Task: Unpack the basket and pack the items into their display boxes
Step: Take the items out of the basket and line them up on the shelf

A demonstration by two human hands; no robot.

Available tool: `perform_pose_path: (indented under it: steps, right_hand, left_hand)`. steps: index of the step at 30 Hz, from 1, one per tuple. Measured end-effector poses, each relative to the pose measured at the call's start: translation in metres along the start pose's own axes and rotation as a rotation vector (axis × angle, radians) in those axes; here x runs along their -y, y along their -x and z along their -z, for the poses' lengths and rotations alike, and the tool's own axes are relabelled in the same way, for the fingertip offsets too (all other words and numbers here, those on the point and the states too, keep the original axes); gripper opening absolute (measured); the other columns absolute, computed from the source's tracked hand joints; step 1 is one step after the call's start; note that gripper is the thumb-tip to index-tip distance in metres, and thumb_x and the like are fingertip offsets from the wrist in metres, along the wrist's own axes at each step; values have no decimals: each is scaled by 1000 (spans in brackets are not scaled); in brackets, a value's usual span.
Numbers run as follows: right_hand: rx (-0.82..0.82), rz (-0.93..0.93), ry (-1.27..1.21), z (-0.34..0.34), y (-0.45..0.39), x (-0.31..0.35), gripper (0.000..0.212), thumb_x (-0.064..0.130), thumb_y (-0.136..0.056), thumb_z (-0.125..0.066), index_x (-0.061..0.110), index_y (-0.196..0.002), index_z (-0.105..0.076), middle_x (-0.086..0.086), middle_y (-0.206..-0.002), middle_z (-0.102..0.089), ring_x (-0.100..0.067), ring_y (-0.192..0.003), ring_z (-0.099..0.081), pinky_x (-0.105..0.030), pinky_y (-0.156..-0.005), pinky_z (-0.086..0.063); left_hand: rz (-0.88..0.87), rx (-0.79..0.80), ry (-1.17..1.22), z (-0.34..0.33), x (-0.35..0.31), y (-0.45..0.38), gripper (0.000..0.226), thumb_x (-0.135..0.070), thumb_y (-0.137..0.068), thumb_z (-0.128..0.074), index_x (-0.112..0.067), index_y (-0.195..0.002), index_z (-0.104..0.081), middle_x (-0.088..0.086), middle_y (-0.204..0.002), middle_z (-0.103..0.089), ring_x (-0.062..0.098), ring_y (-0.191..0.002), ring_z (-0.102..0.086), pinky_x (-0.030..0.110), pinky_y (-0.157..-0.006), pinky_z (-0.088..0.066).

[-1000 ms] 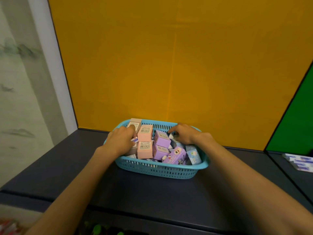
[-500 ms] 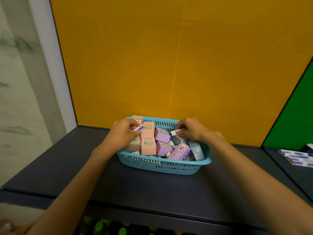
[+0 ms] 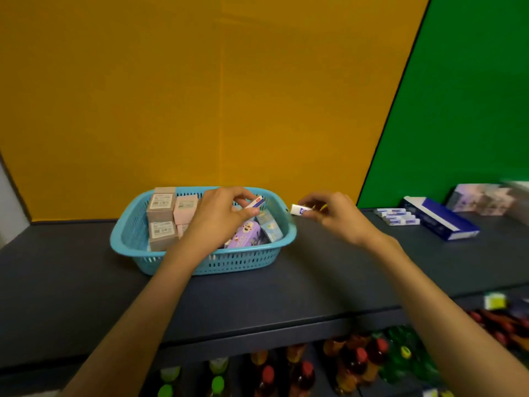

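While the small white eraser sits pinched in the fingers of the right hand, it is already clear of the basket, just beyond its right rim and above the worktop, with its long axis running roughly left to right and its free end pointing back toward the basket. The blue display box lies well to the right of it on the same worktop, against the green wall, and a short row of matching erasers rests just beside the box's left end. So the carry, as I judge it, runs rightward, away from the basket, and the right hand is plainly the nearer one to that box.

The left hand is over the basket's middle, its fingers curled round a second eraser with a red and blue sleeve, tilted up to the right. It has the whole basket width and the other hand between it and the box.

In the basket remain the grey-brown cartons, pink cartons and purple and pale blue packs. A second, paler box stands farther right, blurred.
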State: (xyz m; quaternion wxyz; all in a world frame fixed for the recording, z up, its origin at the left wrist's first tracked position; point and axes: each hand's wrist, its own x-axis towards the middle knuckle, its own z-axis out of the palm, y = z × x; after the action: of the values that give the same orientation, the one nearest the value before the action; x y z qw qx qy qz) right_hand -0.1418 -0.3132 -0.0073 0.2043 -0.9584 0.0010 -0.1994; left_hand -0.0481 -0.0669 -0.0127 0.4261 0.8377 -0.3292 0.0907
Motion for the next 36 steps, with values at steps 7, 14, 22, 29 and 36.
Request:
perform_pose_path:
  steps: [7, 14, 22, 29, 36]
  right_hand:
    - [-72, -151, 110, 47, 78, -60, 13, 25, -91, -71, 20, -104, -73, 4, -92, -63, -15, -83, -60, -39, -75, -50]
    - [-78, -259, 71, 84, 147, -119, 12, 27, -92, -68, 24, -103, -72, 6, -95, -67, -13, -87, -64, -43, -80, -54]
    - [-44, -314, 4, 134, 227, -209, 14, 32, -92, -68, 27, -103, -74, 6, -98, -69, -9, -87, -65, -37, -84, -53]
    - [11, -281, -26, 168, 262, -279, 12, 26, -90, -70, 34, -98, -73, 10, -95, -67, -4, -85, -63, -32, -82, -53]
    - [54, -171, -5, 167, 240, -317, 15, 33, -92, -68, 34, -107, -72, 12, -95, -62, -8, -90, -60, -33, -81, -52]
  left_hand:
    - [-132, 175, 59, -77, -52, -6, 17, -32, -84, -78, -27, -100, -75, -12, -89, -70, -4, -69, -59, 16, -66, -43]
    - [-221, 291, -11, -155, -103, 1, 14, -41, -89, -69, -37, -102, -70, -13, -93, -69, 3, -77, -57, 28, -74, -46]
    - [-177, 320, -76, -247, -178, 18, 16, -38, -94, -65, -29, -107, -70, -10, -98, -67, 2, -78, -53, 28, -73, -39]
    - [-50, 313, -213, -313, -223, 15, 12, -32, -92, -68, -23, -101, -68, -5, -97, -65, 19, -93, -58, 32, -78, -39]
    - [8, 278, -356, -344, -237, 2, 17, -34, -93, -67, -24, -106, -67, 1, -109, -68, 26, -98, -61, 39, -80, -51]
